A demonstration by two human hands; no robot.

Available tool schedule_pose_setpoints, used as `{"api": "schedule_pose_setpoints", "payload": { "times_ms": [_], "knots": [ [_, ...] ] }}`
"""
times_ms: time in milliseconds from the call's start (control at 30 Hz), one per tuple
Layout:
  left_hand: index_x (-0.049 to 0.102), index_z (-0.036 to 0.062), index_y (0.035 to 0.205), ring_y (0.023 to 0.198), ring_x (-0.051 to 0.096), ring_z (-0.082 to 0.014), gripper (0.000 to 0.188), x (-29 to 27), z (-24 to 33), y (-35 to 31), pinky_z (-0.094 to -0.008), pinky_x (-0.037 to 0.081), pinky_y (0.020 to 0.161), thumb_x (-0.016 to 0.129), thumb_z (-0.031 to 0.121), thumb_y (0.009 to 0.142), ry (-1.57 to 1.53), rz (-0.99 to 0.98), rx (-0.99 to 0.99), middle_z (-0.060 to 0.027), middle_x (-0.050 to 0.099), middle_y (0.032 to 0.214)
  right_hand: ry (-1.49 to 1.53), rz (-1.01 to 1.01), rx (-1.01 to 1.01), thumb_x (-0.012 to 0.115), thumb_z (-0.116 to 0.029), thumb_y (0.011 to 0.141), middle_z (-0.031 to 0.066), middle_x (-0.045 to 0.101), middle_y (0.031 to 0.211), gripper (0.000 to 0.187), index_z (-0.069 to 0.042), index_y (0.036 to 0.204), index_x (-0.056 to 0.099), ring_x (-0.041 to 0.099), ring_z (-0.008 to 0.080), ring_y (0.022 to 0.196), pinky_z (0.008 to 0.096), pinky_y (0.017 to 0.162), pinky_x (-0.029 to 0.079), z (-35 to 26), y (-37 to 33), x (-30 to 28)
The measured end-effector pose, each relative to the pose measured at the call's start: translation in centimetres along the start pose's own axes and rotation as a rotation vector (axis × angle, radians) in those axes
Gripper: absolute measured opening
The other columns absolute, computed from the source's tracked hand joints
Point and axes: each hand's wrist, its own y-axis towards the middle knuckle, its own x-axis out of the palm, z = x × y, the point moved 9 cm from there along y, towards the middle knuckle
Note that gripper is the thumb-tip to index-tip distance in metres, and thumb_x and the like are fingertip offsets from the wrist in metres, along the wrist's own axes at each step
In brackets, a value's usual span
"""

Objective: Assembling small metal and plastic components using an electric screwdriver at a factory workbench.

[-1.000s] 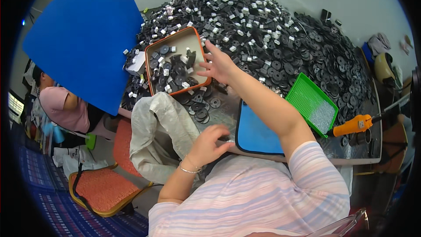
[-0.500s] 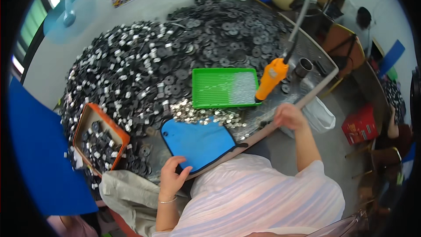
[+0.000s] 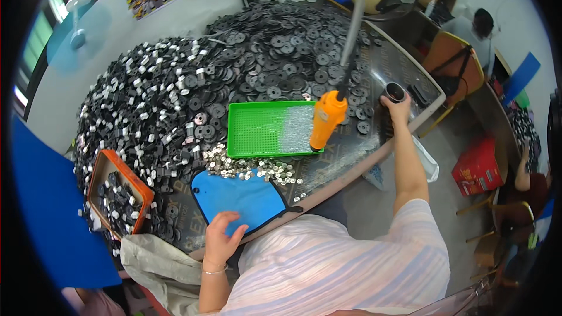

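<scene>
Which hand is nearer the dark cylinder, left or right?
Right. The right hand is at the near side of the dark cylinder, gripping it. The left hand is far to its left, at the near edge of the blue mat.

Small assy. workshop, by the stock: table (image 3: 404, 61) w/ loose pcs in bulk. Blk discs (image 3: 281, 52) heaped toward far edge, blk/wht plastic pcs (image 3: 146, 90) toward left end. Blue mat (image 3: 237, 199) at near edge; metal bits (image 3: 225, 165) just behind, then green tray (image 3: 249, 131) w/ silvery pins (image 3: 297, 129). Orange power tool (image 3: 328, 118), blk cord, at tray's right end. Past table's right edge: 2nd table w/ dark pcs (image 3: 523, 129), another person's arm (image 3: 523, 167) there, plus misc. chairs (image 3: 451, 57).
</scene>
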Motion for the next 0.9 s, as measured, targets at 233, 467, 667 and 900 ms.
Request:
{"api": "schedule_pose_setpoints", "payload": {
  "times_ms": [233, 467, 667, 900],
  "knots": [
    [0.063, 0.0015, 0.09, 0.084, 0.061, -0.0313, 0.026, -0.2, -0.7, 0.4, -0.0361, 0.05, 0.073, 0.076, 0.013, 0.071, -0.001, -0.001, -0.036, -0.0133, 0.064, 0.093, -0.015, -0.003, -0.062, 0.085, -0.034, 0.058, 0.0148, 0.064, 0.106, 0.072, -0.001, 0.115, 0.056, 0.061, 0.0279, 0.1, 0.0359, 0.087, 0.046, -1.5, -1.3, -2.0],
    [0.063, 0.0019, 0.09, 0.087, 0.061, -0.0317, 0.026, -0.1, -1.4, 0.5, -0.036, 0.05, 0.075, 0.075, 0.017, 0.073, 0.001, -0.019, -0.006, -0.0133, 0.064, 0.095, 0.465, -0.498, -0.15, 0.088, -0.024, 0.055, 0.0028, 0.06, 0.104, 0.08, -0.001, 0.122, 0.05, 0.057, 0.0117, 0.09, 0.0251, 0.078, 0.047, -8.9, -9.1, -7.0],
    [0.063, 0.0016, 0.09, 0.087, 0.061, -0.0315, 0.025, 1.3, -1.5, 1.6, -0.0363, 0.05, 0.075, 0.075, 0.017, 0.073, -0.031, -0.077, 0.041, -0.0132, 0.064, 0.095, 0.648, -1.165, -0.272, 0.089, -0.017, 0.039, 0.0169, 0.059, 0.115, 0.096, 0.003, 0.122, 0.047, 0.058, 0.0245, 0.108, 0.0373, 0.094, 0.044, -20.4, -20.4, -8.5],
    [0.062, 0.0019, 0.088, 0.087, 0.061, -0.0317, 0.021, 1.4, -2.9, 0.2, -0.0374, 0.049, 0.077, 0.073, 0.011, 0.072, 0.025, 0.025, 0.062, -0.0126, 0.065, 0.095, 0.605, -1.588, -0.959, 0.084, -0.025, 0.053, 0.016, 0.058, 0.117, 0.082, -0.002, 0.124, 0.049, 0.059, 0.0306, 0.105, 0.0377, 0.088, 0.048, -36.6, -30.4, -8.5]
  ]
}}
